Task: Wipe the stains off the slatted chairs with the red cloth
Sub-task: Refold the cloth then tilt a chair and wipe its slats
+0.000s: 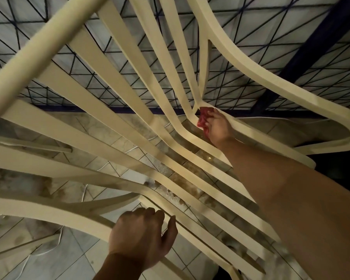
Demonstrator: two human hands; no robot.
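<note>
A cream slatted plastic chair (113,118) fills the view, its long curved slats running from upper left down to lower right. My right hand (217,129) reaches far forward between the slats and grips the bunched red cloth (203,118), pressing it where a slat meets the armrest's curve. My left hand (141,237) is low in the middle, its fingers curled over the chair's near curved rail. Grey-brown stains show on the lower slats near the left hand and at the lower right.
Under the chair lies a stained tiled floor (73,257) with a thin white cable (57,243) trailing across it. A dark blue metal grille (129,57) backs the scene, with a blue post (311,47) at the right. Another cream chair part (28,145) sits at the left.
</note>
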